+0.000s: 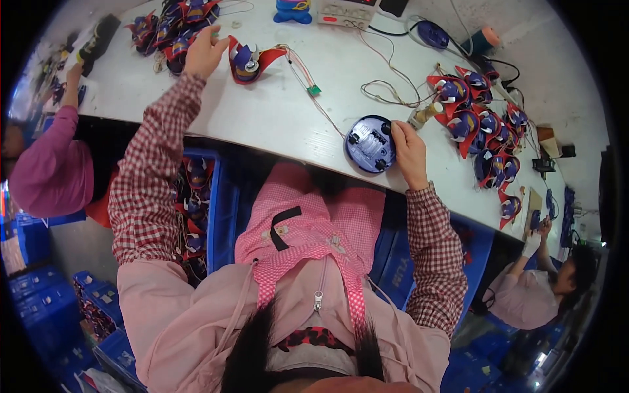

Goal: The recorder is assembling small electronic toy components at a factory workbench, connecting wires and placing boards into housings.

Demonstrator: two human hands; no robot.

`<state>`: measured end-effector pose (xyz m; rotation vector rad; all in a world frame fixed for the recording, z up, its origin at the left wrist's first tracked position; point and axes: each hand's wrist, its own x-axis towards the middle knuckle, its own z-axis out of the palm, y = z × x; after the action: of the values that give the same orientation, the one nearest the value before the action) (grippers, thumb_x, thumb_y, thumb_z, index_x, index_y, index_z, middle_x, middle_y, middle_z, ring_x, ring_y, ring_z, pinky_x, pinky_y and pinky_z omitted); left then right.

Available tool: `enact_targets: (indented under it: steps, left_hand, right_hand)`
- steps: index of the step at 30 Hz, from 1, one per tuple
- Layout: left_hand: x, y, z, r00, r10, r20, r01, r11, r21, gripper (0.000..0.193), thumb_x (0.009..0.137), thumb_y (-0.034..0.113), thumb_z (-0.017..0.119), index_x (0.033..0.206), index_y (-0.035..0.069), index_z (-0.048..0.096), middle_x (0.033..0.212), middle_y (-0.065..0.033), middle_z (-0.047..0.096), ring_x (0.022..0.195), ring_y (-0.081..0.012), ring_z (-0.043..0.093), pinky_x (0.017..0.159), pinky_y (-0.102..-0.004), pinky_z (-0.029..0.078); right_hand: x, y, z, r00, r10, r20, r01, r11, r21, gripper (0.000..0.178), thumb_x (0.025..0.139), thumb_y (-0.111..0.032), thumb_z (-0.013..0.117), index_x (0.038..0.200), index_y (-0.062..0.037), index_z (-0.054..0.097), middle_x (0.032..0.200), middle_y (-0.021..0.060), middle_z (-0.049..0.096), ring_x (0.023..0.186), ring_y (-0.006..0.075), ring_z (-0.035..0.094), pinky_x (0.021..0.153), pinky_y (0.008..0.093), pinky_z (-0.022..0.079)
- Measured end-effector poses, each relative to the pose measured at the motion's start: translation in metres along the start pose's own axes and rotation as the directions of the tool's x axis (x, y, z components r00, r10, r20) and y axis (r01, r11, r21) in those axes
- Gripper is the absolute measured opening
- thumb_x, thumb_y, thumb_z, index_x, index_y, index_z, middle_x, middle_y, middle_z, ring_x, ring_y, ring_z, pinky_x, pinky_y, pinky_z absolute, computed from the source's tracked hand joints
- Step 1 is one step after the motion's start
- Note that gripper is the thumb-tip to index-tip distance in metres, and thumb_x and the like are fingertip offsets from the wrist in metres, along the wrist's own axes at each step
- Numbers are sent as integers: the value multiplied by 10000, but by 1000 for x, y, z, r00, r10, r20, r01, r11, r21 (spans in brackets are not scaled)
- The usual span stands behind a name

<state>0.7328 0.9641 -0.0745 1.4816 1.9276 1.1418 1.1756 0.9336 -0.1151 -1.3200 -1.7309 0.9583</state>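
Note:
My right hand (410,152) grips the edge of a round dark purple plastic base (367,145) at the table's front edge. The base's underside, with small black parts on it, faces up. Wires run from it past a small green circuit board (314,90) to a red and purple toy part (247,64), which lies on its own on the table. My left hand (204,54) is just left of that toy part, thumb and fingers apart, nothing visible between them. Beside it, at the far left, lies a pile of similar toy parts (171,29).
Another cluster of red and purple toy parts (485,121) covers the right of the white table (216,118). At the back are a power supply (346,12), a blue figure (292,10) and loose cables. A blue crate (223,209) stands below. Co-workers sit on both sides.

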Motion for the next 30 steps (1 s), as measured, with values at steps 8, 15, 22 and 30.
enact_targets:
  steps: [8,15,22,30]
  left_hand:
    - [-122,79,140,871,469,149,-460,883,-92,271,808,228,662,981,24,622,828,-104,601,622,-171,560,573,-288,455]
    - [-119,105,192,815,324,480,-438,887,145,318,819,333,571,913,31,602,829,-175,640,769,-353,624,671,-457,494]
    - [-132,80,183,913,325,248,-347,937,49,186,804,166,523,928,35,569,666,-204,609,647,-383,609,613,-485,485]
    - [-128,72,181,912,366,187,-378,925,34,200,797,144,519,957,29,555,650,-211,604,623,-382,607,586,-481,486]
  right_hand:
    - [5,-19,-26,877,-442,-189,340,849,-405,228,845,-179,634,950,23,610,831,94,534,749,185,541,656,291,432]
    - [44,-16,-65,986,-153,-59,114,898,-424,255,837,-182,663,987,10,587,798,44,583,678,79,499,578,218,398]
    - [34,-75,-32,998,17,53,-31,958,284,173,849,-165,654,912,-14,598,720,24,615,585,32,533,512,185,423]
    - [-5,-62,25,954,-292,71,299,946,-126,162,835,-90,662,943,5,589,826,28,559,647,85,553,558,221,477]
